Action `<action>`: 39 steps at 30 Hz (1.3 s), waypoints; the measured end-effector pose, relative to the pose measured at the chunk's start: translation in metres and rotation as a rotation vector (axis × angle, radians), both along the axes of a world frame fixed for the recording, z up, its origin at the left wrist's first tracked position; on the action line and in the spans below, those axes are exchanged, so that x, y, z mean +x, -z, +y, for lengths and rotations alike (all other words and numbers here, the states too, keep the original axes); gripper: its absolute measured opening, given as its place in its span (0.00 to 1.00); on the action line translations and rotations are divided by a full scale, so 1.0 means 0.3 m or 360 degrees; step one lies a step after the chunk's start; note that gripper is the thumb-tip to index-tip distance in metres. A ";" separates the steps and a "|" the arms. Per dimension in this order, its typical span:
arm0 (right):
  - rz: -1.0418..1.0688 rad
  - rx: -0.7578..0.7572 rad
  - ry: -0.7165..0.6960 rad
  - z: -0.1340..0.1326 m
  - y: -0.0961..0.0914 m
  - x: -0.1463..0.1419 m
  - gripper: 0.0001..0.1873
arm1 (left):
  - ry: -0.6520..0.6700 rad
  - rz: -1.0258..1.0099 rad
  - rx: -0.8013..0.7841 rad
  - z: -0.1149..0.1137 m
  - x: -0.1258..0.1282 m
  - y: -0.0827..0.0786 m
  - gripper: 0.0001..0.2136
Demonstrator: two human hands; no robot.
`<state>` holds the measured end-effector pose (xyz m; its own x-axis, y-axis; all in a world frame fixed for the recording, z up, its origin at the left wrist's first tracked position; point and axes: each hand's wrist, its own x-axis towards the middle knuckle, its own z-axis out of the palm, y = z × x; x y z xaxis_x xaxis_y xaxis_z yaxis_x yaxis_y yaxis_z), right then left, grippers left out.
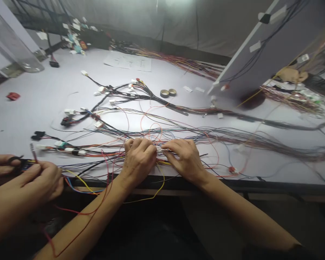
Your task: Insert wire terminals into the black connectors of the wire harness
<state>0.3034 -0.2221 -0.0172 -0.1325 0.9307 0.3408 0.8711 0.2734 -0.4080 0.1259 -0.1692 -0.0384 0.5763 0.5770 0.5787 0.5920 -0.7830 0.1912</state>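
My left hand [141,159] is closed over a bundle of thin wires [116,146] near the table's front edge. Just to its right, my right hand [184,159] pinches the same bundle, thumb and forefinger close to the left fingers. A short whitish stretch of the bundle shows between the two hands; the parts under the fingers are hidden. Loose red, blue and yellow wires curl around both hands. Toward the left, the bundle ends in white connectors [75,151] and a black connector [38,135].
A co-worker's hands [43,177] hold a dark connector at the left edge. Behind my hands lies a black-wrapped harness [176,107]. Two tape rolls [164,94], a paper sheet [128,62] and a red connector [232,169] rest on the table. A slanted panel [260,47] stands at right.
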 end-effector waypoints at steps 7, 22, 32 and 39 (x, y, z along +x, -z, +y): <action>-0.0348 0.0307 -0.0084 0.002 0.003 -0.043 0.07 | 0.0017 -0.0014 -0.0096 -0.011 -0.013 -0.003 0.04; -0.0196 0.0306 -0.0112 0.016 0.027 0.004 0.04 | -0.0223 -0.0068 -0.0052 -0.006 -0.044 0.002 0.05; -0.0232 0.0455 -0.0179 0.014 0.008 -0.033 0.02 | 0.0021 -0.0090 0.0074 -0.004 -0.044 0.001 0.05; 0.0214 0.0391 -0.0397 0.002 -0.024 0.026 0.02 | -0.0245 -0.0031 -0.0120 0.012 -0.050 0.026 0.04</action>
